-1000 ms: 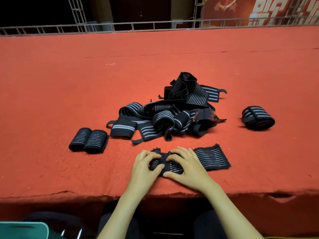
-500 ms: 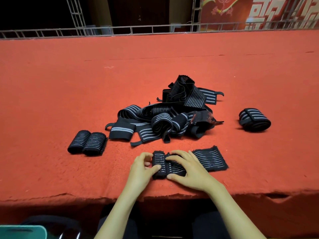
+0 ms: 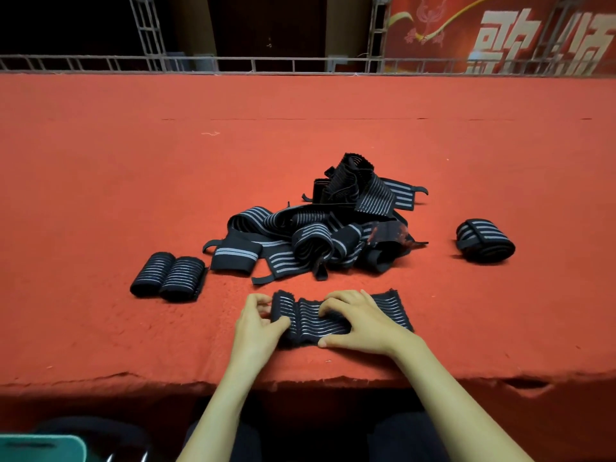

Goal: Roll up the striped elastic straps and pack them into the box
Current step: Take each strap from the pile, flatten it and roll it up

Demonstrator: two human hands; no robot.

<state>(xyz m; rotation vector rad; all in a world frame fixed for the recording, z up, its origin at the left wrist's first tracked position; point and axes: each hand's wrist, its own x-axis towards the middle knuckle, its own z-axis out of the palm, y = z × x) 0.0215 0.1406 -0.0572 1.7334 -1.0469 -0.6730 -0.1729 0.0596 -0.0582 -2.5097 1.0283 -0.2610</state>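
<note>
Head view looks down on a surface covered in red carpet (image 3: 133,178), with both bare forearms reaching in from below. A black strap (image 3: 310,323) with thin grey stripes lies close to the near edge, straight in front of the person. Its left end is wound into a small roll, and its right end lies flat on the carpet.

The left hand (image 3: 258,323) grips that roll, fingers curled over the top and thumb pressed against the near side. The right hand (image 3: 363,323) holds the strap just beside it, bent fingers lying over the stripes and thumb along the near edge.

Behind the hands sits a tangled pile of loose straps (image 3: 316,238). Left of the pile, two finished rolls (image 3: 168,275) lie side by side and touching. Well to the right, a single wider roll (image 3: 485,241) lies apart. A metal railing (image 3: 233,63) runs along the far edge, with a red banner (image 3: 500,35) behind it at the upper right.
</note>
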